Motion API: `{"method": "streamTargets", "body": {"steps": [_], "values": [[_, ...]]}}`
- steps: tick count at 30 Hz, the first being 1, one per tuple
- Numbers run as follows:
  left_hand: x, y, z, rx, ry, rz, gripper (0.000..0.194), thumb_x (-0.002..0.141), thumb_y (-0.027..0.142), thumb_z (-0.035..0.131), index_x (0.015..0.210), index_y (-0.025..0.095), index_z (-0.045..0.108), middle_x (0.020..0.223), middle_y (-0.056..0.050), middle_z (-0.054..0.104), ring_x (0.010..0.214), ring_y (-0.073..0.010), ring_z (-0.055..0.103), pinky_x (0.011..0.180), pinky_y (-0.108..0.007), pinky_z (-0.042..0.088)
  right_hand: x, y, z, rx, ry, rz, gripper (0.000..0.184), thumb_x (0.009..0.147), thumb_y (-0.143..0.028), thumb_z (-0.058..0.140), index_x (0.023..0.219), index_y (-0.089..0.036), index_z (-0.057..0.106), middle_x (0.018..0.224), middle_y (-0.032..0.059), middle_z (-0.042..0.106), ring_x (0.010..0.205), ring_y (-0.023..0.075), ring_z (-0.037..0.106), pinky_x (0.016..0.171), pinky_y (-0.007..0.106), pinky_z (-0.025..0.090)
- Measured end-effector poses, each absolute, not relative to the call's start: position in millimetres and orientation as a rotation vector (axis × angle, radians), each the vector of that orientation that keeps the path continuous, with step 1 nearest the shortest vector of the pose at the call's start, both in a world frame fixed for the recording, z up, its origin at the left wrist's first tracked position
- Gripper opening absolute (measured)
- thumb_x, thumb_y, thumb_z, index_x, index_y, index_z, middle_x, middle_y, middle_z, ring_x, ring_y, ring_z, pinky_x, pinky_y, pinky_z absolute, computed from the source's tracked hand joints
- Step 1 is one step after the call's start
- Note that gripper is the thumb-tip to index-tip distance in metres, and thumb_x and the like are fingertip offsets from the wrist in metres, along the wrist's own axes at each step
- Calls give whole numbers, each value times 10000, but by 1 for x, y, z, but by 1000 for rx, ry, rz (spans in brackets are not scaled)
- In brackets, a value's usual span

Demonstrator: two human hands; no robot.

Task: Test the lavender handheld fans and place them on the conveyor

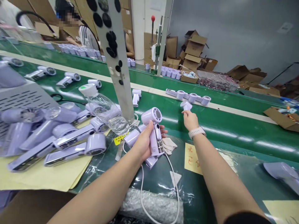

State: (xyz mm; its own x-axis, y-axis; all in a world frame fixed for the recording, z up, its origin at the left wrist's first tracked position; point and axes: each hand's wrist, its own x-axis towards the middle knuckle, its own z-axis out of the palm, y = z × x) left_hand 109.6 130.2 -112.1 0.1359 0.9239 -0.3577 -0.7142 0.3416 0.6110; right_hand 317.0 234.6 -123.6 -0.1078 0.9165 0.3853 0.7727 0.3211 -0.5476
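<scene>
My left hand point(144, 141) is closed around the handle of a lavender handheld fan point(154, 137), its round head up and a dark strip along the handle facing right. Just behind and beneath it lies another lavender fan point(132, 137), partly hidden by my hand. A white cable point(142, 186) loops down from this spot. My right hand point(191, 120), with a pale watch on the wrist, reaches out over the green conveyor belt point(161, 105). Its fingers close on a second handheld fan point(186, 105), blurred and partly covered by the hand.
Several lavender fans point(74, 149) pile up at left beside a plastic bottle point(105, 105). A metal post point(119, 68) rises left of my hands. More fans point(192, 97) lie along the belt. Yellow paper point(191, 157) and a cloth point(169, 145) sit nearby. Across the belt works a person point(87, 35).
</scene>
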Motion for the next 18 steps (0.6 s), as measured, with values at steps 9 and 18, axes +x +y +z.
{"method": "streamTargets", "body": {"steps": [9, 18], "values": [[102, 124, -110, 409, 586, 1341, 512, 784, 688, 804, 948, 207, 742, 950, -53, 824, 976, -262, 790, 907, -385, 658, 281, 83, -94, -1240, -1911, 835, 426, 993, -299, 585, 1419, -284, 586, 1180, 105, 754, 1016, 278, 758, 877, 492, 630], [103, 120, -123, 514, 463, 1024, 516, 629, 585, 954, 821, 137, 785, 752, -40, 783, 648, -156, 725, 648, -242, 606, 284, 85, -118, -1435, -1648, 832, 300, 940, -408, 524, 1168, -213, 519, 867, 54, 712, 772, 234, 705, 727, 390, 571]]}}
